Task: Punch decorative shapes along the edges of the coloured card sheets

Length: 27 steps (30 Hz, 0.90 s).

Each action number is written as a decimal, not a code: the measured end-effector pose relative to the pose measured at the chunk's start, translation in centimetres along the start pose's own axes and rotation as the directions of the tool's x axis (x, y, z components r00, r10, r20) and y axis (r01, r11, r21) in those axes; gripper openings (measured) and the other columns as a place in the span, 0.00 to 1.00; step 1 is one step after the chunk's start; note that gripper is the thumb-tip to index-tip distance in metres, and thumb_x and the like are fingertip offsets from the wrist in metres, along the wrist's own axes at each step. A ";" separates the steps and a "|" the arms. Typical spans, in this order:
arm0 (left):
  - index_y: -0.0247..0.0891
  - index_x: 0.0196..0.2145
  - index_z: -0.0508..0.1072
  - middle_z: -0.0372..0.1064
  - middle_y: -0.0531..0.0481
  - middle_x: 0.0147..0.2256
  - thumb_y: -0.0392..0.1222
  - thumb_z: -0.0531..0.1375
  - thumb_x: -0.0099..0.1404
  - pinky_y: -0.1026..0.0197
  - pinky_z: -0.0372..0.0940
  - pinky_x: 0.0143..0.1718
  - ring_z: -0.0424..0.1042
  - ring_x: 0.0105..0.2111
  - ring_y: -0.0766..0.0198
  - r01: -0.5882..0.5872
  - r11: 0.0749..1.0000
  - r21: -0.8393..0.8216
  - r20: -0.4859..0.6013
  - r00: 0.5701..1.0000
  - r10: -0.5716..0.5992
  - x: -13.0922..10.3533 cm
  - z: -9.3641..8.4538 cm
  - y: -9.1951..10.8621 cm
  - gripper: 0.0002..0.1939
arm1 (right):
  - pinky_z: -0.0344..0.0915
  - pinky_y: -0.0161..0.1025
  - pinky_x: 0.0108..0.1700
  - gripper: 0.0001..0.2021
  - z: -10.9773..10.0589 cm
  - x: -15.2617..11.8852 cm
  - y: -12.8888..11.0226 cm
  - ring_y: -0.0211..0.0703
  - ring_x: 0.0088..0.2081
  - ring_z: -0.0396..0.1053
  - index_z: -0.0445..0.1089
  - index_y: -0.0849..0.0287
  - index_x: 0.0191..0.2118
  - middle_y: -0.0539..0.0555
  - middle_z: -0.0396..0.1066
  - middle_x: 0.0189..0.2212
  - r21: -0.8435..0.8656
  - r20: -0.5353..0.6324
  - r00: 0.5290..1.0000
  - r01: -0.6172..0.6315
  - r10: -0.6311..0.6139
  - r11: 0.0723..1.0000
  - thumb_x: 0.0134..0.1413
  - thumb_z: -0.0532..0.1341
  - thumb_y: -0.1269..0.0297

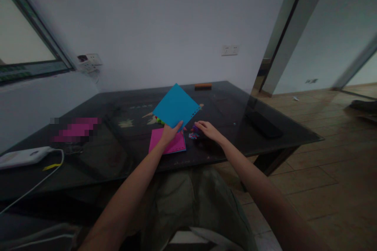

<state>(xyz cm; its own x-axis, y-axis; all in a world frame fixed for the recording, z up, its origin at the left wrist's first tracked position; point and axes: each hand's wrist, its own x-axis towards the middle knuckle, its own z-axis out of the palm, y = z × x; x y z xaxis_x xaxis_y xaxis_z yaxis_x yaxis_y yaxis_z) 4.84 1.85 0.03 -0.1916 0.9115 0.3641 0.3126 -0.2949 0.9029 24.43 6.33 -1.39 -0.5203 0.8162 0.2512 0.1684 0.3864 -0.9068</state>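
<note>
Well — the left hand (169,133) grips a blue sheet (176,104); the right hand (207,130) pinches a purple object (195,128).

The sheet (176,104) in the left hand (169,133) is blue, with dark dots along one edge. Below this hand, the pad (156,140) is pink. Beside the right hand (207,130), small pieces (193,136) are multicoloured.
</note>
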 end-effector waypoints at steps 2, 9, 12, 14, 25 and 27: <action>0.38 0.27 0.70 0.74 0.47 0.24 0.49 0.60 0.55 0.56 0.68 0.39 0.74 0.30 0.56 -0.012 1.000 0.000 0.013 1.000 0.012 0.0 0.0 0.0 0.10 | 0.63 0.38 0.40 0.21 -0.1 0.0 0.0 0.43 0.36 0.70 0.69 0.62 0.32 0.56 0.74 0.32 0.034 -0.040 0.999 0.018 -0.017 0.999 0.56 0.53 0.47; 0.39 0.31 0.70 0.75 0.46 0.27 0.45 0.60 0.55 0.54 0.68 0.40 0.74 0.31 0.56 -0.016 1.000 -0.003 -0.013 1.000 0.016 0.0 0.0 0.1 0.08 | 0.64 0.35 0.33 0.18 -0.3 0.1 0.2 0.39 0.30 0.70 0.69 0.62 0.37 0.56 0.73 0.32 0.109 -0.122 0.992 -0.022 0.036 0.994 0.55 0.55 0.50; 0.38 0.32 0.70 0.75 0.43 0.32 0.44 0.61 0.54 0.55 0.67 0.43 0.74 0.36 0.56 -0.021 0.999 0.032 -0.044 0.999 0.022 0.2 0.0 -0.2 0.09 | 0.63 0.34 0.29 0.17 -0.3 0.0 0.2 0.36 0.25 0.67 0.68 0.62 0.41 0.55 0.72 0.31 0.125 -0.150 0.987 -0.043 0.061 0.991 0.52 0.58 0.53; 0.36 0.32 0.70 0.75 0.41 0.35 0.45 0.62 0.52 0.55 0.66 0.43 0.73 0.38 0.56 -0.011 0.998 0.065 -0.065 0.998 0.015 0.4 -0.2 -0.4 0.11 | 0.63 0.34 0.27 0.19 -0.4 -0.1 -0.1 0.35 0.24 0.66 0.68 0.60 0.44 0.53 0.71 0.30 0.131 -0.163 0.985 -0.037 0.058 0.991 0.49 0.60 0.55; 0.36 0.25 0.69 0.71 0.47 0.25 0.48 0.61 0.51 0.59 0.65 0.32 0.69 0.25 0.61 -0.028 0.986 0.164 -0.061 0.997 0.039 1.0 -0.6 -1.0 0.11 | 0.63 0.33 0.27 0.21 -0.4 -0.5 -0.1 0.34 0.24 0.65 0.67 0.59 0.40 0.48 0.69 0.28 0.280 -0.237 0.966 -0.034 0.103 0.959 0.36 0.67 0.58; 0.36 0.25 0.69 0.71 0.49 0.23 0.49 0.61 0.51 0.59 0.65 0.31 0.68 0.24 0.61 -0.021 0.986 0.163 -0.071 0.997 0.033 1.0 -0.6 -1.0 0.12 | 0.63 0.34 0.27 0.21 -0.4 -0.4 0.1 0.34 0.23 0.64 0.67 0.59 0.40 0.49 0.69 0.28 0.286 -0.245 0.964 -0.027 0.101 0.958 0.35 0.67 0.60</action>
<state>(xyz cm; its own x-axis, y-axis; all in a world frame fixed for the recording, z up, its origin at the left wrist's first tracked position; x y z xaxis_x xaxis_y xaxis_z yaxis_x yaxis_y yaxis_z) 3.78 2.90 -0.33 -0.2463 0.8788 0.4087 0.4641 -0.2633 0.8458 25.04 6.22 -1.48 -0.2799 0.9311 0.2339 -0.0642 0.2249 -0.9723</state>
